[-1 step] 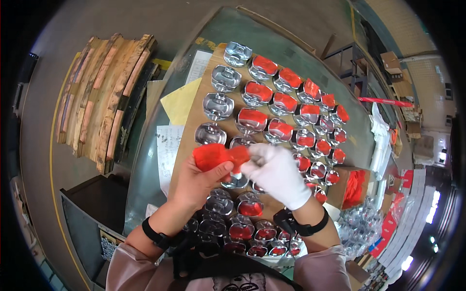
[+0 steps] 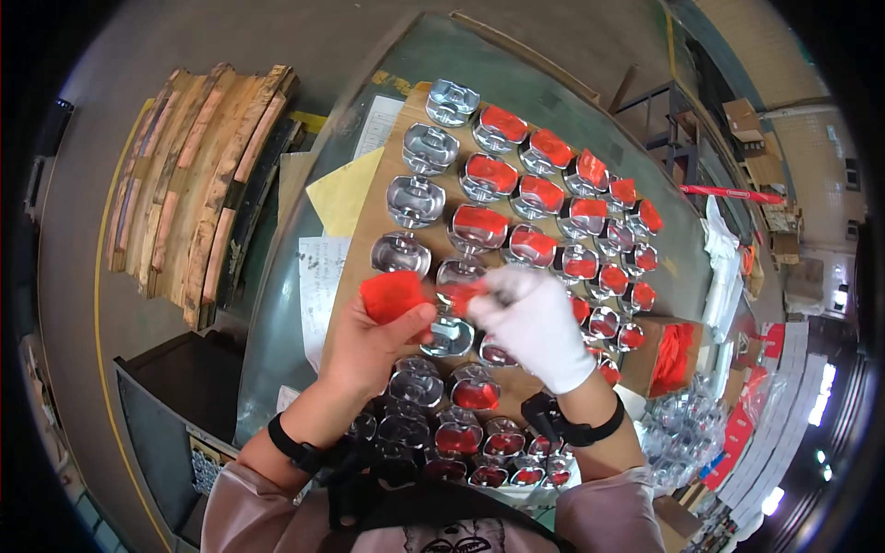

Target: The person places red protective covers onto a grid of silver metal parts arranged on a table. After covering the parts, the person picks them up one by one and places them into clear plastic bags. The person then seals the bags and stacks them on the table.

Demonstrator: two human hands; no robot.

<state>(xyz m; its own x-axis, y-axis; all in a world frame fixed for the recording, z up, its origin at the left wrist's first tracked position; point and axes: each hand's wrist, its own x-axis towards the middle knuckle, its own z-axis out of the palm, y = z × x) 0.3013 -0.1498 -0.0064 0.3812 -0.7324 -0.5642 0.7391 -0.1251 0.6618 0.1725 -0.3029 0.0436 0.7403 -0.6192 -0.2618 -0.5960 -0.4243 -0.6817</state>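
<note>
My bare left hand (image 2: 362, 348) pinches a small stack of red plastic sheets (image 2: 393, 295) under its thumb. My white-gloved right hand (image 2: 539, 332), a little blurred, grips a single red sheet (image 2: 464, 293) by its right end, apart from the stack. Below both hands, shiny metal pistons stand in rows on a brown board (image 2: 527, 370). A bare piston (image 2: 415, 201) is one of several in the left column. Farther right, many carry a red sheet on top, such as this covered piston (image 2: 489, 175). My hands hide part of the middle rows.
A cardboard box (image 2: 636, 355) of red sheets stands right of the pistons, beside clear plastic bags (image 2: 687, 429). Yellow paper (image 2: 343, 192) and a handwritten sheet (image 2: 318, 286) lie along the table's left side. Wooden pallets (image 2: 198, 184) and a dark cabinet (image 2: 175, 392) are farther left.
My right hand has drawn the single red sheet away from the stack, toward the right. My left hand has shifted slightly left with the stack.
</note>
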